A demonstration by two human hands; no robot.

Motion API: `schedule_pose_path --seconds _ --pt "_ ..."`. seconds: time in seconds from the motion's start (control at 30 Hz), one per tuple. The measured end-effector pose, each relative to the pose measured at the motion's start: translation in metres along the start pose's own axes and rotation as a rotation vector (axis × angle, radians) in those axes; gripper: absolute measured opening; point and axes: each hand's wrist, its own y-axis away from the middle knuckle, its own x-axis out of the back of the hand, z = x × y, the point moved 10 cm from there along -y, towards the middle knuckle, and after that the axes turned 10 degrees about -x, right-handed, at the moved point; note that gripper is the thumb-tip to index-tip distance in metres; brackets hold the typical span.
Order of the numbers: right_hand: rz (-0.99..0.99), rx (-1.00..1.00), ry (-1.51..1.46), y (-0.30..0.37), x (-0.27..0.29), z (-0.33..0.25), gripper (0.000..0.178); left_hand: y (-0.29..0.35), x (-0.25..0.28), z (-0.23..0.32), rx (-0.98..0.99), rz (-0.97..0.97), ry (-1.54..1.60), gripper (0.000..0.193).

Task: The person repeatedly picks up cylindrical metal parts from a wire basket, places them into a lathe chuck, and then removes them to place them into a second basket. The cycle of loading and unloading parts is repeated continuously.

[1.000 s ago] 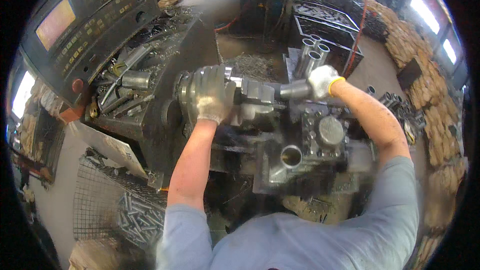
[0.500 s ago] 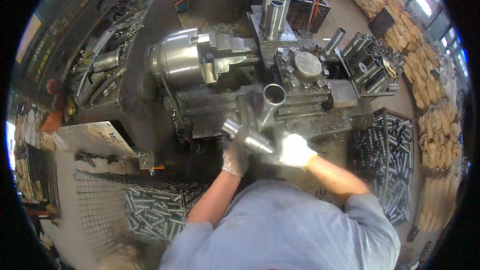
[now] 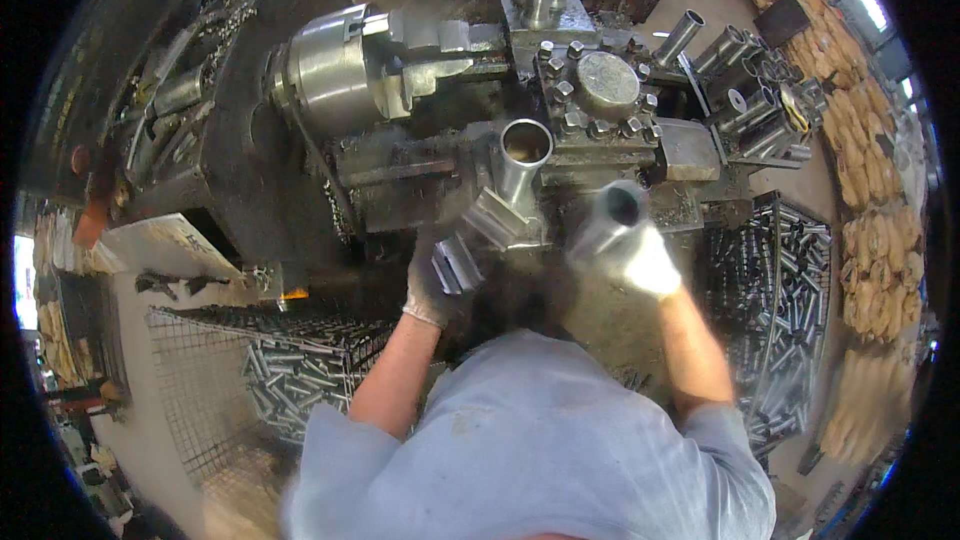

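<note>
My left hand (image 3: 428, 288), in a glove with a dark palm, is closed around a short grooved metal piece (image 3: 457, 265) at the machine's front edge. My right hand (image 3: 652, 262), in a white glove, grips a metal tube (image 3: 606, 225), blurred by motion, its open end tilted up and away. Between the hands, a wider tube (image 3: 522, 160) stands upright on the lathe's front. At its foot rests a slanted flat metal piece (image 3: 497, 218).
A lathe chuck (image 3: 335, 65) lies far left of the bolted tool post (image 3: 608, 90). Several tubes (image 3: 755, 105) stand at the right. Wire baskets of metal tubes flank me, left (image 3: 180, 370) and right (image 3: 775, 340). Stacked sacks (image 3: 868, 160) line the right side.
The tube held level between both hands has gone to the right in my right hand, now tilted up. My left hand has moved left and holds the grooved piece. The view has shifted slightly.
</note>
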Motion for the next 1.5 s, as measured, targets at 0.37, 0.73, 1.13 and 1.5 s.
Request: schedule_pose_path --seconds 0.37,0.73,1.13,1.5 --pt "-0.005 -0.2 0.329 0.022 0.0 -0.051 0.045 0.012 -0.019 0.021 -0.033 0.117 -0.027 0.061" --pt "-0.322 0.38 0.216 0.011 -0.108 -0.103 0.018 0.0 -0.009 0.033 0.077 0.136 -0.132 0.036" --pt "-0.392 -0.381 -0.404 -0.069 -0.102 -0.043 0.047 -0.019 -0.058 0.067 -0.315 -0.114 -0.153 0.062" --pt "-0.067 0.288 0.215 -0.136 0.101 -0.186 0.074 -0.1 -0.128 0.038 -0.221 -0.076 -1.689 0.05"
